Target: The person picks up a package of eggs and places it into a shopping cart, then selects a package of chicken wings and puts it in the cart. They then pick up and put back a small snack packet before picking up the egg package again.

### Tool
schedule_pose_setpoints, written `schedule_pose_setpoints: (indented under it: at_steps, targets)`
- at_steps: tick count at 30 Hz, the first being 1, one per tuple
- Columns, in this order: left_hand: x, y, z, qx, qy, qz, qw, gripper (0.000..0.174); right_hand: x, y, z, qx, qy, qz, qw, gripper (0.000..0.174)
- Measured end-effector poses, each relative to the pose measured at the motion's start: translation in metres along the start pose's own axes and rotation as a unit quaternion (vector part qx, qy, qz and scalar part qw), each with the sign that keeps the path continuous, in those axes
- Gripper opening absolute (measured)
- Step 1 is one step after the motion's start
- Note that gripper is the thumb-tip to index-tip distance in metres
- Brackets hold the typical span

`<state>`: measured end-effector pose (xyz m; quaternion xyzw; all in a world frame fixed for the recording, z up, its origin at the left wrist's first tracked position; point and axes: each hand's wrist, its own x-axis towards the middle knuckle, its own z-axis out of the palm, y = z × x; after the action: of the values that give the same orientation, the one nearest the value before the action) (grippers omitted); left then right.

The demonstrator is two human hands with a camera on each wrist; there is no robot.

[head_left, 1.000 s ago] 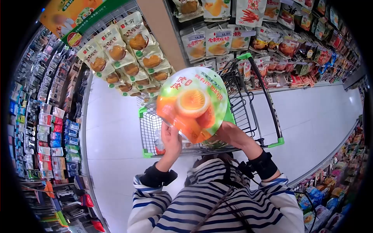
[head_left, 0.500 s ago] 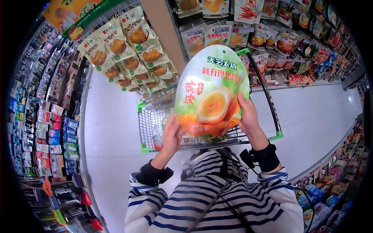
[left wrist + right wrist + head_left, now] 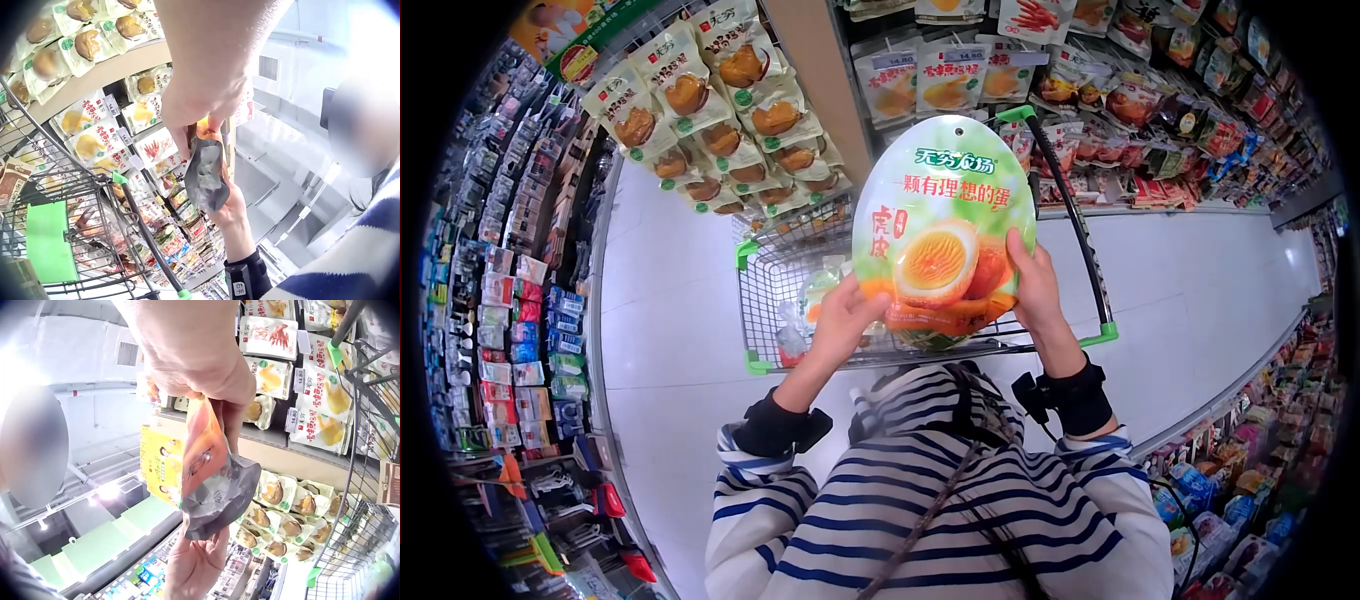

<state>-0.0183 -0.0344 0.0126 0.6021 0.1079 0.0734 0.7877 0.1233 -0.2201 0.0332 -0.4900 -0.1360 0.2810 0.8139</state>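
An egg-shaped snack pouch (image 3: 945, 225), printed with a halved egg, is upright with its front toward me in the head view. My left hand (image 3: 845, 318) grips its lower left edge, thumb on the front. At the right edge my right hand (image 3: 1040, 285) holds it, thumb on the front and the other fingers behind. Both wrist views look up at the pouch's grey bottom fold (image 3: 206, 178) between the two hands. The pouch is over the shopping cart (image 3: 762, 310) and hides part of it.
Packaged goods lie inside the cart, whose black handle (image 3: 1075, 225) slants along its right side. Pale snack packs (image 3: 720, 130) hang on a rack at the front left. Shelves of pouches (image 3: 1120, 100) stand ahead and right, with hanging goods (image 3: 520, 330) along the left.
The pouch has turned from a tilted position to upright, facing me. My right hand has gone from beneath its lower edge to its right side. In the last half second it barely shifts.
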Motion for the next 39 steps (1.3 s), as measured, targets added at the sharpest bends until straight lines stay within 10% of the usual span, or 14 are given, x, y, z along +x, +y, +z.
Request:
schedule_pose_setpoints:
  at_steps: [28, 39]
  targets:
    - [-0.003, 0.002, -0.002, 0.014, 0.014, 0.009, 1.0, 0.034, -0.011, 0.019, -0.014, 0.068, -0.053, -0.021, 0.996, 0.039]
    - [0.008, -0.023, -0.01, 0.037, -0.042, -0.078, 0.995, 0.04, -0.021, 0.034, -0.023, 0.122, 0.077, 0.075, 0.987, 0.035]
